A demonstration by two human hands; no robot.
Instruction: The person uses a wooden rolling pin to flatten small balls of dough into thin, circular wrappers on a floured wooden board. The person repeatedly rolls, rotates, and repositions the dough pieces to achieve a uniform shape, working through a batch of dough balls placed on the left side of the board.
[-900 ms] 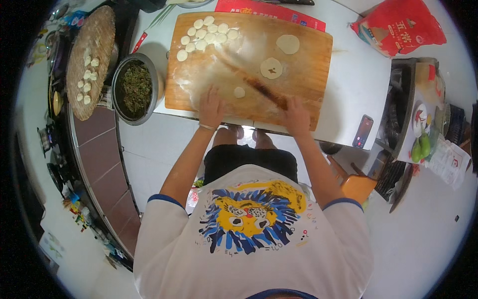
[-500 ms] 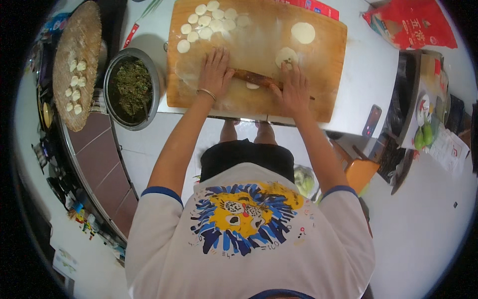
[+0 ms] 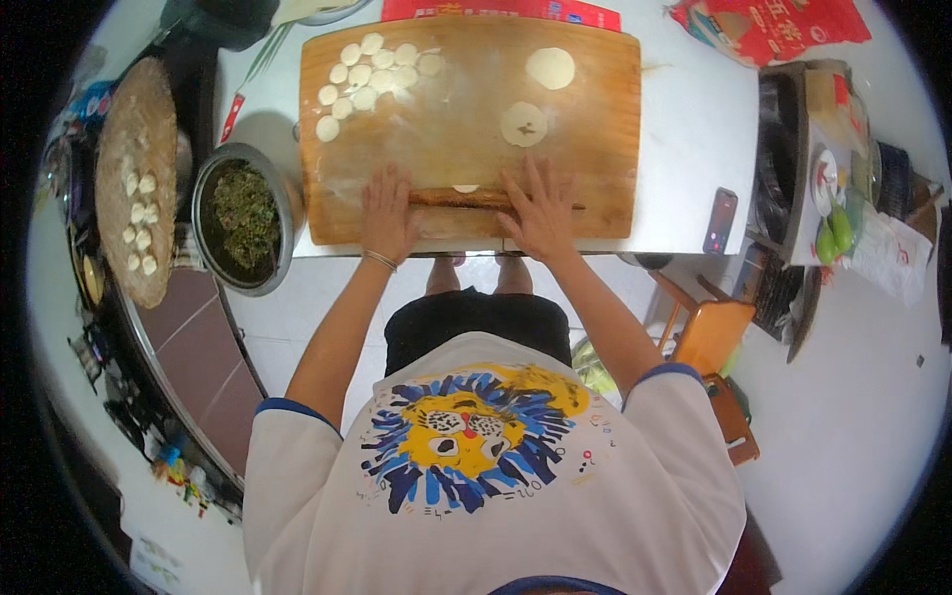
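Observation:
A thin wooden rolling pin [image 3: 454, 199] lies crosswise near the front of the wooden board [image 3: 466, 230]. My left hand [image 3: 389, 210] is flat on its left end, fingers stretched forward. My right hand [image 3: 540, 210] presses on its right part, with spread fingers. A small piece of dough [image 3: 465, 187] peeks out behind the pin; the rest is hidden. Beyond my right hand lie a thin round wrapper [image 3: 524, 124] with dark specks at its middle and a plain round wrapper [image 3: 550, 68]. Several small dough discs [image 3: 382, 79] cover the board's far left.
Left of the board stands a metal bowl [image 3: 203, 253] of chopped green filling. Farther left, a woven tray [image 3: 139, 94] bears several dumplings. A phone [image 3: 721, 220] lies on the white table [image 3: 684, 119]. A red bag [image 3: 773, 25] is at far right, an orange chair [image 3: 716, 332] below.
The rolling pin has come level from a slant, and both hands with it. The dough shows less behind it. My right hand has moved off the specked wrapper. The whole view has shifted.

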